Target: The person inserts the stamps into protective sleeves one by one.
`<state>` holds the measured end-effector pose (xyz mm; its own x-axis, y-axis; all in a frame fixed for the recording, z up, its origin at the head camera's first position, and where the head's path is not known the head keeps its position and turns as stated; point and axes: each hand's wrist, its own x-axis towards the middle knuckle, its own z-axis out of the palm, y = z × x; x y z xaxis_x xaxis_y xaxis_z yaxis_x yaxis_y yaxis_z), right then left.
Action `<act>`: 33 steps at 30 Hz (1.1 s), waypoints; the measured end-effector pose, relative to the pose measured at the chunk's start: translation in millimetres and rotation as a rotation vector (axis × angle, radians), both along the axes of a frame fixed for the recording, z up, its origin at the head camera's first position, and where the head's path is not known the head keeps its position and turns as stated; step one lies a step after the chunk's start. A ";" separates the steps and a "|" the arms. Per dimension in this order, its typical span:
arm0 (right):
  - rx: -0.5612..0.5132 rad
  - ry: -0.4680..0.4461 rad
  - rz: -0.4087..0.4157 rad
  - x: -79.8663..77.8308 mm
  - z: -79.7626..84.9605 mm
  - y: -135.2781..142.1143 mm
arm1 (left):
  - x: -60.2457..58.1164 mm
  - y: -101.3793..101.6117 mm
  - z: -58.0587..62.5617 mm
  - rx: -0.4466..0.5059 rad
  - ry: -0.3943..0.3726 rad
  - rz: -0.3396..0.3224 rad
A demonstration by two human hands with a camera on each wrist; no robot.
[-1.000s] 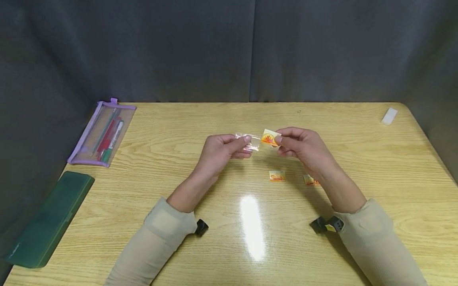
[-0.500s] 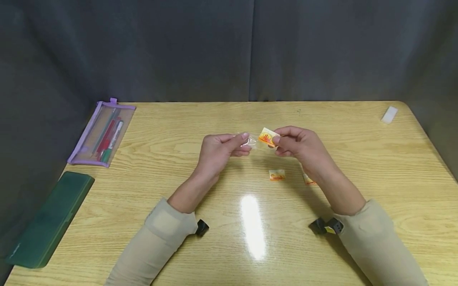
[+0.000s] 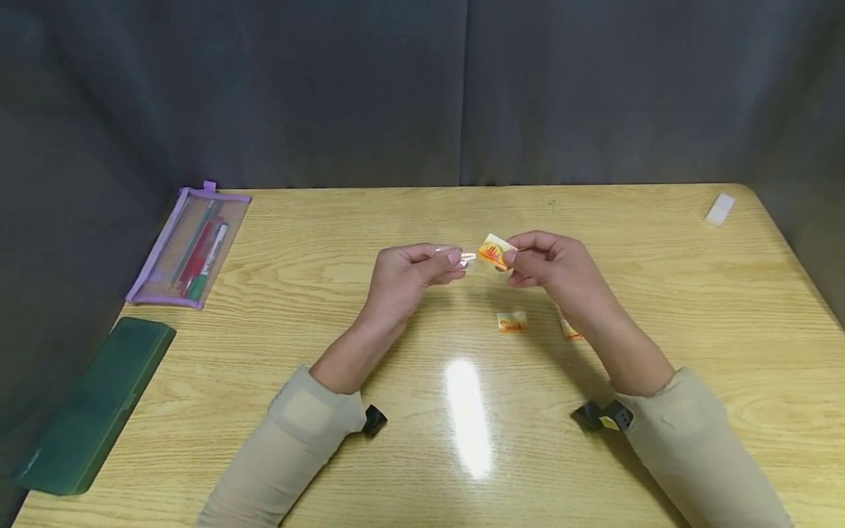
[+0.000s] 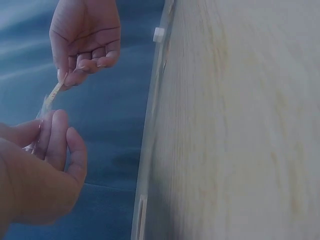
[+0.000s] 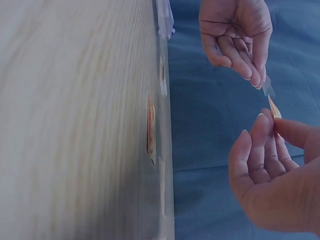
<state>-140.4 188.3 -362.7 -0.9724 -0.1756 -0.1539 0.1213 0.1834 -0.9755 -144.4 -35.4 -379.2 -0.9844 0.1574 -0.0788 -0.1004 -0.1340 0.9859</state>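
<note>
Between thumb and fingers, my left hand (image 3: 401, 282) pinches a small piece of clear, shiny plastic film (image 3: 467, 259), most of it covered by the fingers. Just to the right, my right hand (image 3: 561, 265) holds a small yellow and orange printed card (image 3: 491, 250) by its right side, tilted. In the left wrist view the card (image 4: 56, 91) is edge-on, right at the end of the film (image 4: 45, 107). Both hands are raised over the table. Below them lies a similar printed card (image 3: 512, 323); another card (image 3: 571, 329) is partly hidden behind the right wrist.
On the left of the wooden table (image 3: 277, 425) lie a purple-edged mesh pouch (image 3: 198, 249) with pens inside and a dark green case (image 3: 99, 407). A white block (image 3: 719, 210) sits at the back right. Dark curtains (image 3: 317, 95) stand behind the table.
The plastic film, spread wider a second ago, is bunched closer to the left fingers. The held card has tilted and shifted slightly left with the right hand.
</note>
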 end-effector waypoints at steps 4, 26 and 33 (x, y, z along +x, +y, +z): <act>0.004 -0.002 0.000 -0.3 -0.2 0.3 | 0.4 0.1 -0.5 -0.021 -0.006 0.002; 0.130 -0.008 0.062 1.7 1.2 -1.2 | 0.3 0.6 -3.4 -0.072 0.024 0.055; 0.128 0.002 0.056 1.6 3.0 -1.5 | -0.8 0.8 -3.3 0.004 -0.005 0.014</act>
